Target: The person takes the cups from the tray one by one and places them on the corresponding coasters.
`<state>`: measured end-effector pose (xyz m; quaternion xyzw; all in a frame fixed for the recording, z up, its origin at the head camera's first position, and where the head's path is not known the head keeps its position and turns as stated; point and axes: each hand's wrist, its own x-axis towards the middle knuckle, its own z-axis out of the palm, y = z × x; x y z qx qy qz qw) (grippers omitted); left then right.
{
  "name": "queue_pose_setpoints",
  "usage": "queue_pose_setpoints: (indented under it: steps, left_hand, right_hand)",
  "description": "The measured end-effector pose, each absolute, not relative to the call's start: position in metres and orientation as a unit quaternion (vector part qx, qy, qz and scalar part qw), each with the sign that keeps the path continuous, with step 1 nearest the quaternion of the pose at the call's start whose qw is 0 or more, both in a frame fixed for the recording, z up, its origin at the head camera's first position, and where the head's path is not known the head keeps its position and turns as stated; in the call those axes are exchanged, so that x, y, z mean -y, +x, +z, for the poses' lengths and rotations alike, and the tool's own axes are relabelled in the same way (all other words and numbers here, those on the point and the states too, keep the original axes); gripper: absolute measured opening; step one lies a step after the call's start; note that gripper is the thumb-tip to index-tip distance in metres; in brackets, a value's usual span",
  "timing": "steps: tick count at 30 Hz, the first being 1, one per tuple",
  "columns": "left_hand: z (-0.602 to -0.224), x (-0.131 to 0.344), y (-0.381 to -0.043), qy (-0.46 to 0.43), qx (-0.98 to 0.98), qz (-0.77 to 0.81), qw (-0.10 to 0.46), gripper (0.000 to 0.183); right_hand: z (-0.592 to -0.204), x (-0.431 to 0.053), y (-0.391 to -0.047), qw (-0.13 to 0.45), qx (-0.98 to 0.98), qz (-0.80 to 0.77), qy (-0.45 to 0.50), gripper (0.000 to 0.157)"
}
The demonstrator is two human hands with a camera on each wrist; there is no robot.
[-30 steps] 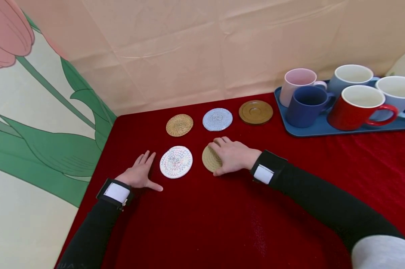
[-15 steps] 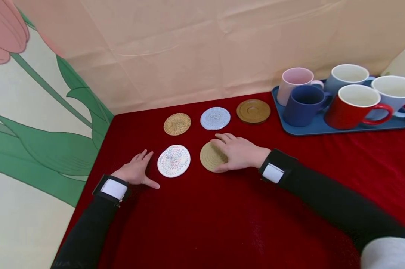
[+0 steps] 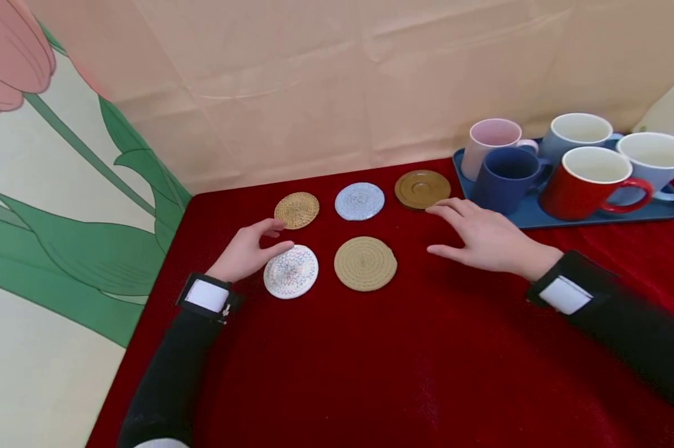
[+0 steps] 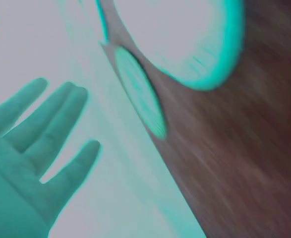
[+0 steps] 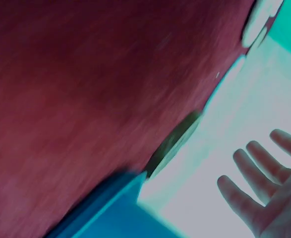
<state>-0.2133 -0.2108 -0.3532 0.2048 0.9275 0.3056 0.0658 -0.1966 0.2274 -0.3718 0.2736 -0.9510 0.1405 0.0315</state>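
Note:
My left hand point(image 3: 247, 250) hovers above the left side of the white patterned coaster point(image 3: 291, 274), its fingertips near the tan woven coaster point(image 3: 296, 210) behind. It holds nothing, and its fingers are spread in the left wrist view. Between the hands lies a beige spiral coaster point(image 3: 365, 264), touched by neither. My right hand point(image 3: 485, 241) is raised over the cloth, fingers extended and holding nothing. Its fingertips come close to the brown wooden coaster point(image 3: 423, 188) in the head view. A light blue coaster point(image 3: 360, 201) lies in the back row's middle.
A blue tray point(image 3: 544, 216) at the back right carries several mugs, among them a red mug point(image 3: 586, 183), a dark blue mug point(image 3: 506, 180) and a pink mug point(image 3: 490, 146). Red cloth point(image 3: 337, 361) covers the table. A beige curtain point(image 3: 314, 93) hangs behind.
My right hand has let go of the beige coaster and moved right, leaving it on the cloth. My left hand has shifted up and right, over the white coaster's edge.

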Motion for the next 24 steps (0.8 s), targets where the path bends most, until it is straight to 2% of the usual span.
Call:
queue_pose_setpoints:
  steps: [5, 13, 21, 24]
  left_hand:
    - [-0.347, 0.166, -0.222, 0.248, -0.897, 0.364, 0.030, 0.040]
    - [-0.356, 0.100, -0.230, 0.328, -0.854, 0.404, 0.005, 0.028]
    - [-0.361, 0.060, -0.233, 0.343, -0.861, 0.375, 0.023, 0.031]
    - [-0.361, 0.055, -0.235, 0.346, -0.873, 0.341, 0.024, 0.035]
  right_hand:
    - [-0.366, -0.266, -0.193, 0.093, 0.955, 0.143, 0.244, 0.061]
    - [-0.359, -0.311, -0.201, 0.147, 0.964, 0.160, 0.154, 0.063]
    - [-0.357, -0.336, -0.221, 0.125, 0.973, 0.164, 0.106, 0.078]
    - [-0.355, -0.339, -0.231, 0.095, 0.976, 0.160, 0.111, 0.088]
